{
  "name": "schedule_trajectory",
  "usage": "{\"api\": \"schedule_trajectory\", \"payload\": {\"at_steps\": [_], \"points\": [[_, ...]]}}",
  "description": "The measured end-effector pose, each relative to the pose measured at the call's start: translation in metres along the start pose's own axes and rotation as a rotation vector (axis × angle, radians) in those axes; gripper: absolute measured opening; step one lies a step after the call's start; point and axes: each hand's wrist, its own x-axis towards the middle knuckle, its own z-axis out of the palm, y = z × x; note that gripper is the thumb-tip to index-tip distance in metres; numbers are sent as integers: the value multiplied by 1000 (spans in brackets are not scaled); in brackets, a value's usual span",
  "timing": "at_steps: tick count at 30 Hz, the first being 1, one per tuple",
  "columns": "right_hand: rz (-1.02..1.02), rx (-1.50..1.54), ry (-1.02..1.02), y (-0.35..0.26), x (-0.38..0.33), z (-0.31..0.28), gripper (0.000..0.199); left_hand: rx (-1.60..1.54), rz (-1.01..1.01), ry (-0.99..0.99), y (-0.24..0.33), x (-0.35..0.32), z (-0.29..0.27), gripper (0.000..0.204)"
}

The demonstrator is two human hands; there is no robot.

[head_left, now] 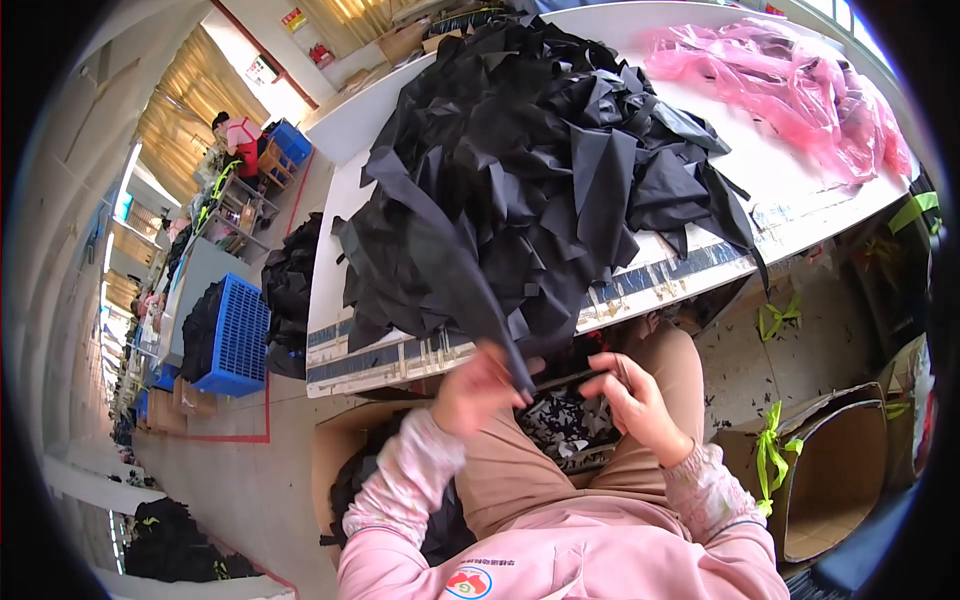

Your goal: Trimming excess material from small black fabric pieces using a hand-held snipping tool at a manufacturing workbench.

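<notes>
A large heap of black fabric pieces [500,150] covers much of the white table [345,215] in front of me. One long black fabric strip [462,270] runs from the heap down over the table's near edge. My left hand [476,392] grips that strip close to its lower end, which hangs above my lap. To the right of it, apart from the cloth, my right hand [638,405] is closed with thumb and fingers drawn together. A small dark thing seems to be between those fingers, too small to name.
Pink plastic sheeting [790,95] lies at the table's far right. Below my hands is a container of dark scraps [560,420]. An open cardboard box [830,490] stands at my right, a blue crate [235,335] at the left. Another person [240,145] works farther off.
</notes>
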Motion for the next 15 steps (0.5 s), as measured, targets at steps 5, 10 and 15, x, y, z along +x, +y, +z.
{"api": "schedule_trajectory", "payload": {"at_steps": [5,10,15], "points": [[41,-1,-214,-15,17,31,51,83,-198,-289,-92,-46,30,24],[32,35,-232,0,-10,16,37,126,-179,278,-86,-53,9,11],[49,23,-305,-5,-35,7,31,624,302,714,-75,-24,-52,34]]}}
